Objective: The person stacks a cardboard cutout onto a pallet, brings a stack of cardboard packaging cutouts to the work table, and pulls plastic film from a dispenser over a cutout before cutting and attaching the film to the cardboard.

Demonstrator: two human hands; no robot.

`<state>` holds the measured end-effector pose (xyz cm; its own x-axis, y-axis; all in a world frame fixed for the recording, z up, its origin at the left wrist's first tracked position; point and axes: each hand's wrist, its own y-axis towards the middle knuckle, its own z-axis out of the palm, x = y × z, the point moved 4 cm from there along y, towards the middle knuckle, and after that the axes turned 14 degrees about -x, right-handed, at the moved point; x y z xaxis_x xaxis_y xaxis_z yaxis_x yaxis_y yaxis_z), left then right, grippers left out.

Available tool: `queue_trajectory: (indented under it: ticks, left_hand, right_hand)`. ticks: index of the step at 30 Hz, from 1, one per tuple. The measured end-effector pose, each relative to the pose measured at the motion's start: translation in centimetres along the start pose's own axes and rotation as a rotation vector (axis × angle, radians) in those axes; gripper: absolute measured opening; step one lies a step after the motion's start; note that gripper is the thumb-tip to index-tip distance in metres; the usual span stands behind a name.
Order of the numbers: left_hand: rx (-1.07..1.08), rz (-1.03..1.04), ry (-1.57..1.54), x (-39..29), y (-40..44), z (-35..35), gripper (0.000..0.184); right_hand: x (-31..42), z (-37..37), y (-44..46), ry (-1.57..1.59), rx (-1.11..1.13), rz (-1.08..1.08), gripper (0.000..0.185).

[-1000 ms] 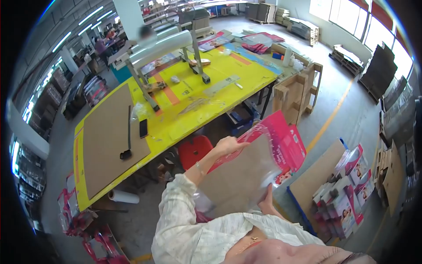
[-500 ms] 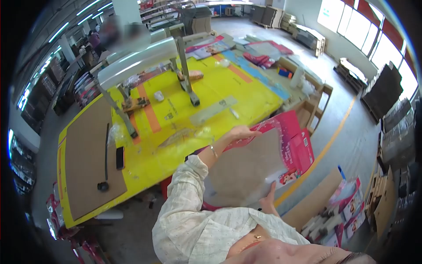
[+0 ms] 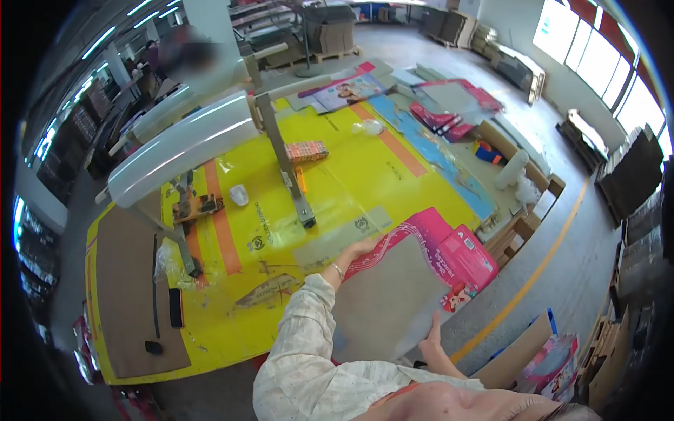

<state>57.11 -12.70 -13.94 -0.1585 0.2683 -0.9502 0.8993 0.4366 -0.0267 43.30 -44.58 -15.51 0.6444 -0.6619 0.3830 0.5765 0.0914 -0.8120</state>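
A large pink printed cardboard piece (image 3: 460, 256) with a wide greyish-beige middle panel is held between my two hands, overlapping the front right corner of the yellow table (image 3: 330, 182). My left hand (image 3: 361, 248) grips its upper left edge, fingers partly hidden by the cardboard. At the lower right edge, my right hand (image 3: 432, 338) holds the piece with the thumb upright on its near face; the other fingers are mostly out of sight behind it.
A clear film roll (image 3: 186, 147) rests on a metal stand across the table. A phone (image 3: 175, 307) lies near a brown board (image 3: 126, 295) on the left. Printed cardboard (image 3: 347, 91) lies at the far end. More printed pieces (image 3: 551, 365) stand at the lower right.
The cardboard piece has turned flatter, and its pink end sits lower in the view. Both hands keep their hold. My head view has shifted, bringing the film roll closer.
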Motion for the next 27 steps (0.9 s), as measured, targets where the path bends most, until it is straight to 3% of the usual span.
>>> queue_trajectory:
  ticks: [2, 5, 7, 8, 10, 14, 17, 19, 20, 22, 27]
  left_hand:
    - [0.101, -0.069, 0.020, 2.2, 0.3, 0.3, 0.048]
    - [0.177, -0.131, 0.010, 2.5, 1.0, 0.2, 0.043]
    - [0.424, -0.255, 0.605, 0.1, 0.7, -1.3, 0.032]
    - [0.431, -0.259, 0.604, 1.3, 1.1, -1.1, 0.032]
    - [0.415, -0.099, 0.397, 3.8, 1.7, -0.1, 0.035]
    - [0.433, -0.019, 0.369, 1.5, 1.2, -0.7, 0.036]
    - [0.495, 0.126, 0.403, 1.0, 1.3, -0.3, 0.028]
    - [0.417, 0.339, 0.494, 0.6, 1.5, 0.4, 0.021]
    - [0.415, 0.334, 0.492, 0.7, 1.7, 0.6, 0.021]
    - [0.455, 0.566, 0.743, 1.2, 2.0, 1.4, 0.020]
    - [0.464, 0.755, 0.802, 2.9, 1.9, 0.6, 0.018]
  right_hand:
    - [0.4, -0.9, 0.2, -0.132, -0.213, 0.005, 0.061]
    - [0.8, -1.3, 0.7, -0.214, -0.247, -0.075, 0.063]
    - [1.0, -1.1, 0.6, -0.230, -0.264, -0.071, 0.064]
    - [1.0, -1.2, 0.6, -0.232, -0.280, -0.066, 0.064]
    - [1.0, -1.5, 0.6, -0.235, -0.302, -0.059, 0.064]
    - [1.2, -0.5, -0.4, -0.254, -0.321, -0.056, 0.063]
    - [1.3, -0.1, -0.8, -0.231, -0.293, -0.069, 0.063]
    - [1.2, -0.2, -0.5, -0.224, -0.277, -0.064, 0.063]
    - [1.1, -0.2, -0.5, -0.217, -0.262, -0.059, 0.063]
    - [1.4, -0.1, -1.2, -0.221, -0.294, -0.058, 0.062]
    - [1.8, 1.3, -3.6, -0.216, -0.336, -0.064, 0.058]
